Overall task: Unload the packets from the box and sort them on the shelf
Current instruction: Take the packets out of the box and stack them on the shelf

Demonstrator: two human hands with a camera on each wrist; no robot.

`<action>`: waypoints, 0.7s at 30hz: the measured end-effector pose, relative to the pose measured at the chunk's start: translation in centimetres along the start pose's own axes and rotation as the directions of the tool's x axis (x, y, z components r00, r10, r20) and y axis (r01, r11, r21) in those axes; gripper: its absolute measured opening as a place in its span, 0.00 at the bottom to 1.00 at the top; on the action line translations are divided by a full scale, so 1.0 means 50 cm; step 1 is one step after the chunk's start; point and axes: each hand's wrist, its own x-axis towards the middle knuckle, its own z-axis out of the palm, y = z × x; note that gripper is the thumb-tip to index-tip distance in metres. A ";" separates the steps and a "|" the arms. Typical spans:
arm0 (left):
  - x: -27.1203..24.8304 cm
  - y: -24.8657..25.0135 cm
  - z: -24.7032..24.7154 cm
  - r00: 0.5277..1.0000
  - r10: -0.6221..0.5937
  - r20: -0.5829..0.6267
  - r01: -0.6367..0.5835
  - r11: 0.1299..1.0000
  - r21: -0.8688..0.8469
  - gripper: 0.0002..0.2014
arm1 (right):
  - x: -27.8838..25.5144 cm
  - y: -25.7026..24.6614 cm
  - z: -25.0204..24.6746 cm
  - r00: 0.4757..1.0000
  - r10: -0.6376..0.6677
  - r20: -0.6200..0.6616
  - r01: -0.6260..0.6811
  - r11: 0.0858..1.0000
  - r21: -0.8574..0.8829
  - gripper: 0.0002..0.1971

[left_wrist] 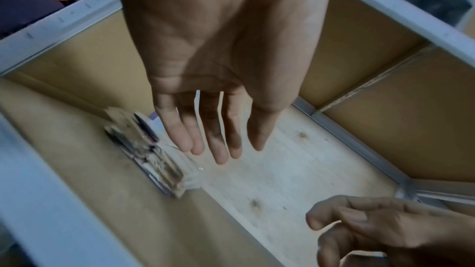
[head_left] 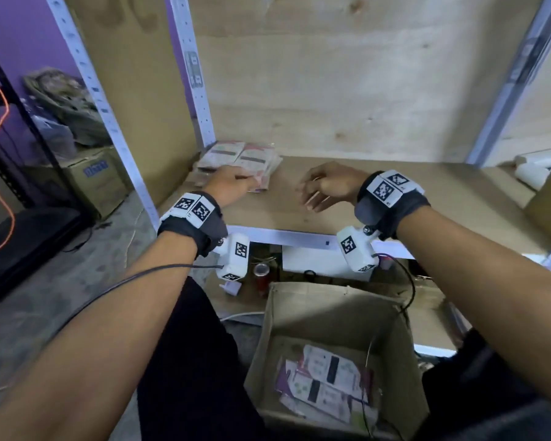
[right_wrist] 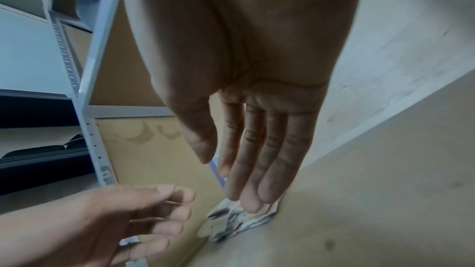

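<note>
Packets (head_left: 239, 162) lie stacked in the back left corner of the shelf (head_left: 395, 198), directly under and ahead of your left hand (head_left: 228, 186). In the head view that hand reaches over the near edge of the pile, and you cannot tell from there whether the fingertips touch it. The left wrist view shows your left hand (left_wrist: 205, 88) with all fingers straight and slightly spread, palm empty, and the stack (left_wrist: 146, 149) just below and to the left of the fingertips. Your right hand (head_left: 326, 186) hovers above bare shelf board, near the left hand and to its right, fingers loose and pointing toward the pile, holding nothing. The right wrist view shows your right hand (right_wrist: 246, 109) with fingers extended and close together, the packets (right_wrist: 239, 220) showing just past their tips; contact is not clear there. Below both wrists, beneath the shelf's front edge, the cardboard box (head_left: 337, 313) stands open, and more packets (head_left: 325, 380) lie flat on its bottom, well apart from either hand. A red can (head_left: 261, 275) stands just beyond the box's far left corner, below your left wrist.
</note>
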 end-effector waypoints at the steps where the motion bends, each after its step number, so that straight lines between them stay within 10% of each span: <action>1: -0.027 0.002 0.015 1.000 0.005 0.030 -0.004 1.000 -0.010 0.15 | -0.030 0.009 0.003 1.000 0.001 0.000 -0.001 1.000 -0.025 0.12; 12: -0.205 -0.084 0.250 0.905 -0.102 0.413 0.067 0.993 0.098 0.09 | -0.179 0.264 0.091 0.964 0.234 0.129 -0.210 0.962 -0.173 0.07; 21: -0.220 -0.183 0.432 0.730 -0.307 0.611 0.147 0.943 0.297 0.15 | -0.122 0.451 0.148 0.925 0.327 0.192 -0.282 0.932 -0.226 0.09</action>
